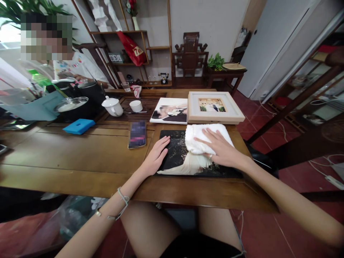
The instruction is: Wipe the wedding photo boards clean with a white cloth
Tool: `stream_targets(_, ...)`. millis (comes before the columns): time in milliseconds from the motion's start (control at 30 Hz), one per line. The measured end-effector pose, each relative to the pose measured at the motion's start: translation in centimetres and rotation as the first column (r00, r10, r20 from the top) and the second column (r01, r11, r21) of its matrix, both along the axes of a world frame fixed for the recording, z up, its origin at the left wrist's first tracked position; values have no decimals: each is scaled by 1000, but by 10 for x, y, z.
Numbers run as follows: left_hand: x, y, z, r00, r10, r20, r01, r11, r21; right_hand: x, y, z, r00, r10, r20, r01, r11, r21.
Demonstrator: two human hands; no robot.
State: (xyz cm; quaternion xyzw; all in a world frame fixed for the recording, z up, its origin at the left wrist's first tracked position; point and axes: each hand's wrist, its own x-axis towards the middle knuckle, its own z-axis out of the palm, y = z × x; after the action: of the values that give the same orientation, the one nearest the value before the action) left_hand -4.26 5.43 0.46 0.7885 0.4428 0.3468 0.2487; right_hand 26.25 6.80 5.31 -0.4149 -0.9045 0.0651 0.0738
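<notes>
A dark flat picture panel (173, 156) lies near the table's front edge, with a pale dress-like shape (188, 165) across its lower part. Resting along the panel's left edge is my left hand (158, 154), its fingers stretched out and holding nothing. My right hand (219, 147) lies flat, fingers spread, on top of a folded white towel (192, 139). The towel covers the panel's upper right part. Beyond it are a framed wedding photo (212, 105) in a pale box-like frame and a white-edged photo print (172, 110).
A phone (137, 134) and a blue sponge-like block (79, 126) lie to the left on the wooden table (80, 157). Behind them stand a white lidded cup (112, 106), a small white cup (136, 105) and a dark pot (72, 107). Another person (80, 66) sits at the far left.
</notes>
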Motion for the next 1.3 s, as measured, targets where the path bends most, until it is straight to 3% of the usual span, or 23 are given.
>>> stream_targets(67, 0, 0, 0, 1000, 0, 6, 0, 1000, -4, -13, -28, 5, 994, 103, 21, -101, 993, -60)
stream_targets(167, 1, 1, -1, 1000, 1, 12, -1, 1000, -6, -29, -70, 13, 950, 313, 10, -307, 937, -167)
stream_targets(267, 1, 1, -1, 1000, 2, 14, -2, 1000, -3, -33, -81, 16, 910, 413, -38, -411, 888, -208)
stream_targets(367, 1, 1, -1, 1000, 3, 9, -3, 1000, -4, -22, -54, 13, 934, 351, -72, -358, 916, -182)
stream_targets(467, 0, 0, 0, 1000, 7, 6, -7, 1000, -3, 0, -13, 3, 989, 123, -87, -128, 990, -60)
stream_targets(600, 0, 0, 0, 1000, 6, 2, -6, 1000, -1, 23, 8, -11, 987, -138, -81, 143, 988, 64)
stream_targets(733, 1, 0, 0, 1000, 5, 7, -5, 1000, -3, 20, -35, -13, 989, -141, -41, 144, 986, 80)
stream_targets(833, 1, 0, -1, 1000, 4, 10, -4, 1000, -6, 4, -82, -6, 1000, 17, -16, -16, 1000, 21)
stream_targets(933, 1, 0, -1, 1000, 6, 11, -6, 1000, -6, -12, -103, 1, 980, 199, -9, -199, 977, -74)
stream_targets(1000, 1, 0, -1, 1000, 6, 14, -6, 1000, -3, -18, -94, 3, 969, 248, -19, -248, 963, -105)
stream_targets(1067, 1, 0, -1, 1000, 4, 13, -4, 1000, -1, -18, -69, 1, 976, 212, -38, -215, 973, -86)
stream_targets(1200, 1, 0, -1, 1000, 7, -5, -7, 1000, -5, -15, -7, -7, 998, -27, -60, 28, 1000, 11)
stream_targets(1300, 1, 1, -1, 1000, 3, -14, -3, 1000, -2, -22, 19, -8, 984, -172, -35, 174, 984, 41)
